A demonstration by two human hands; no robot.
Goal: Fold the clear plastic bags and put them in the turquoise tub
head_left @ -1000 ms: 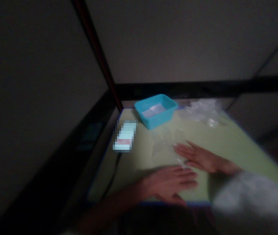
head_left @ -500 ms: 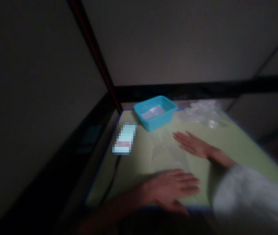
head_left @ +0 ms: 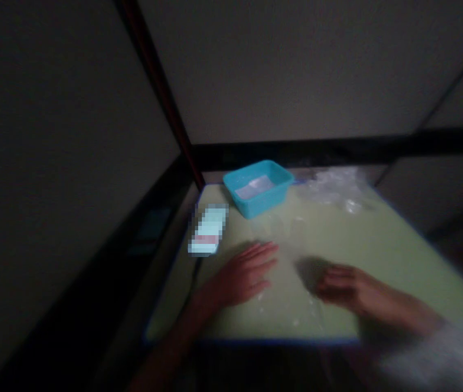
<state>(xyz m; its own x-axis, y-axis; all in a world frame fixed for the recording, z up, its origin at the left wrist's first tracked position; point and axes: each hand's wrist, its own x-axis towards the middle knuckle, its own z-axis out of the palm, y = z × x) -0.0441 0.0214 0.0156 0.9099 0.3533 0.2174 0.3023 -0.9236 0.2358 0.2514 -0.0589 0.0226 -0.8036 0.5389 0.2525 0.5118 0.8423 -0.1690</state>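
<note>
A clear plastic bag or sheet [head_left: 284, 305] lies on the pale green tabletop, its edges hard to make out in the dim light. My left hand [head_left: 247, 275] rests palm down over its left part, fingers stretched out and slightly apart. Just right of the sheet is my right hand [head_left: 345, 286], blurred, with its fingers curled together and a shadow beside the fingertips. Whether anything is inside those fingers is hidden.
Beyond my hands stands a turquoise plastic basket [head_left: 264, 206] with pale flat pieces inside. Crumpled clear plastic [head_left: 335, 185] lies at the back right. A lit phone [head_left: 209, 230], pixelated, with a dark cable, lies at the left. Walls enclose the table's back and left.
My left hand has moved away from me and to the left over the plastic. My right hand has come back nearer to me, its fingers going from stretched out to curled.
</note>
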